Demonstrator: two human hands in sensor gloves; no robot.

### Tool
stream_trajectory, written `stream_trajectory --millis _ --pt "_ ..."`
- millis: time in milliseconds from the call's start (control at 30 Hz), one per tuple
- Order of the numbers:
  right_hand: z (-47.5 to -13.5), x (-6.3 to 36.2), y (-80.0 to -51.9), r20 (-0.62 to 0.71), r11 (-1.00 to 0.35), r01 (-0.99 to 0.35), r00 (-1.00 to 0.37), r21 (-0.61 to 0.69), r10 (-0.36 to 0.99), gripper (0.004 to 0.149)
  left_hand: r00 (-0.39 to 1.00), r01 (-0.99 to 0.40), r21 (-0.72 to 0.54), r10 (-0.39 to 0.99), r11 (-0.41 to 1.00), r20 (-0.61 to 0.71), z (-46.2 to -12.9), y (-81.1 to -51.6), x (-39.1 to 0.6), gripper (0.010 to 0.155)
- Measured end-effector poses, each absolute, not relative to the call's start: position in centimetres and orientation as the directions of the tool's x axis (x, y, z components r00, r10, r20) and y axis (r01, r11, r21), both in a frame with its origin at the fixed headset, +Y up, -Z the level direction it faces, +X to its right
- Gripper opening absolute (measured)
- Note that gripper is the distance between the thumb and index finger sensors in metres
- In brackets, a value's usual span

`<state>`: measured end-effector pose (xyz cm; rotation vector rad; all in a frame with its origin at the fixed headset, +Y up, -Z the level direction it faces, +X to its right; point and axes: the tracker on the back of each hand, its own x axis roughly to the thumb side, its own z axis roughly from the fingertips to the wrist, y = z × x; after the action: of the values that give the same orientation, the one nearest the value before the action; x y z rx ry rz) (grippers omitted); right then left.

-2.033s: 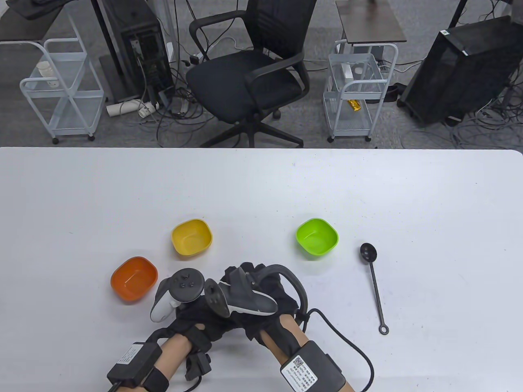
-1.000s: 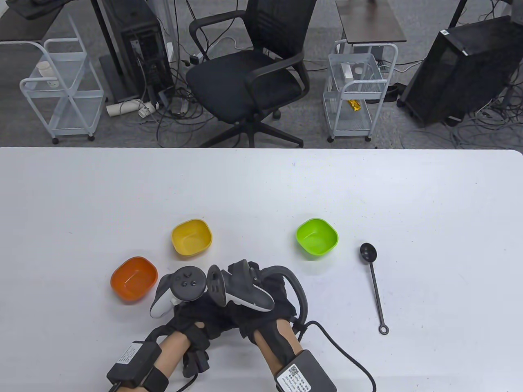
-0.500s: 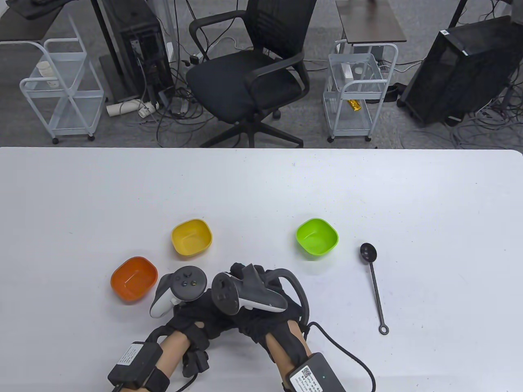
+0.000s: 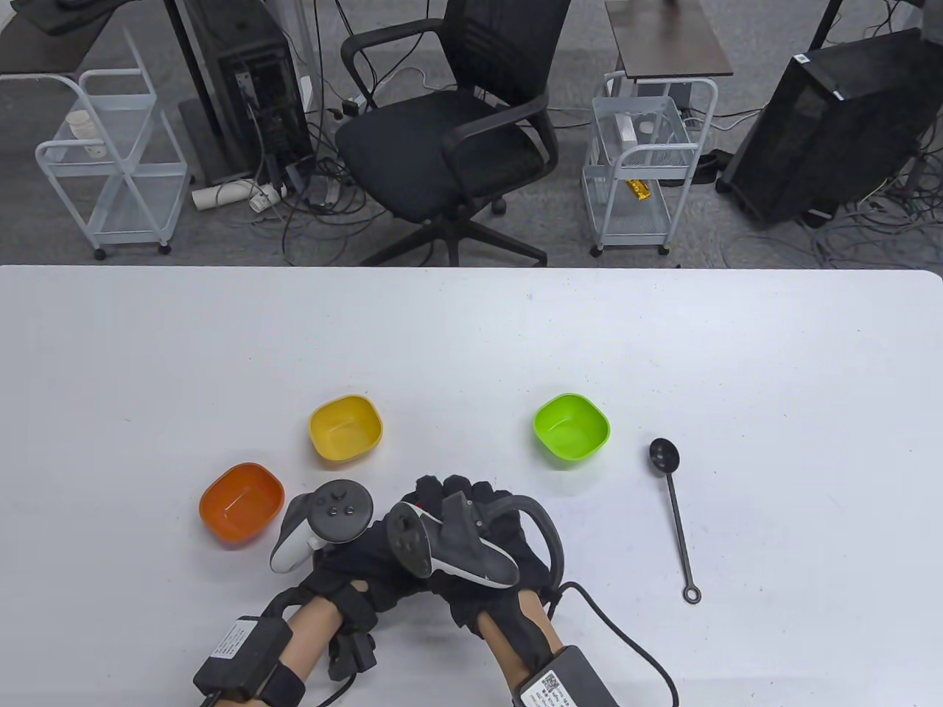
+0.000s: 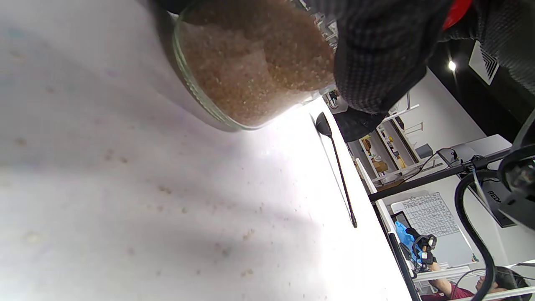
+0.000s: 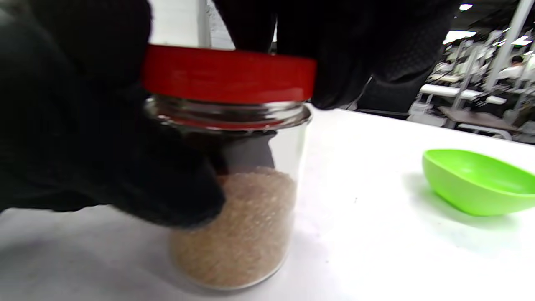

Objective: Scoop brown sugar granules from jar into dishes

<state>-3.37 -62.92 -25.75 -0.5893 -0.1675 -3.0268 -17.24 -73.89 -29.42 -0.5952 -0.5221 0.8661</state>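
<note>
A glass jar (image 6: pixel 246 217) of brown sugar granules (image 5: pixel 250 79) with a red lid (image 6: pixel 228 75) stands on the white table. In the table view both gloved hands hide it. My left hand (image 4: pixel 353 560) grips the jar's body. My right hand (image 4: pixel 471 515) grips the red lid from above. The lid sits on the jar's threaded neck. An orange dish (image 4: pixel 242 503), a yellow dish (image 4: pixel 345 428) and a green dish (image 4: pixel 572 430) lie on the table, all empty. A black long-handled spoon (image 4: pixel 674 508) lies right of the green dish.
The green dish (image 6: pixel 480 184) is to the right of the jar in the right wrist view. The spoon (image 5: pixel 334 163) shows beyond the jar in the left wrist view. Small crumbs dot the table (image 5: pixel 146 209). An office chair (image 4: pixel 449 140) and carts stand beyond the table's far edge.
My right hand has turned on the lid: its tracker swung clockwise and the wrist moved right. My left hand and the dishes have stayed put.
</note>
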Motion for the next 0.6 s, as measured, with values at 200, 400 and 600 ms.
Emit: stream_trajectory --millis 200,400,600 --pt "-25.94 -2.88 -63.05 0.458 -0.973 0.011 -0.883 0.232 0.099 0.077 0.545 -0.542 -0.670 0.819 0.508 0.180 -29.42 -73.90 -17.24 0.113" --pt "-25.77 -2.82 -63.21 0.414 -0.987 0.041 -0.910 0.158 0.029 0.082 0.547 -0.541 -0.669 0.817 0.510 0.180 -29.42 -73.88 -17.24 0.113" --pt "-25.51 -3.67 -63.14 0.297 -0.990 0.143 -0.946 0.008 -0.134 0.093 0.546 -0.542 -0.669 0.818 0.508 0.179 -29.43 -73.89 -17.25 0.113"
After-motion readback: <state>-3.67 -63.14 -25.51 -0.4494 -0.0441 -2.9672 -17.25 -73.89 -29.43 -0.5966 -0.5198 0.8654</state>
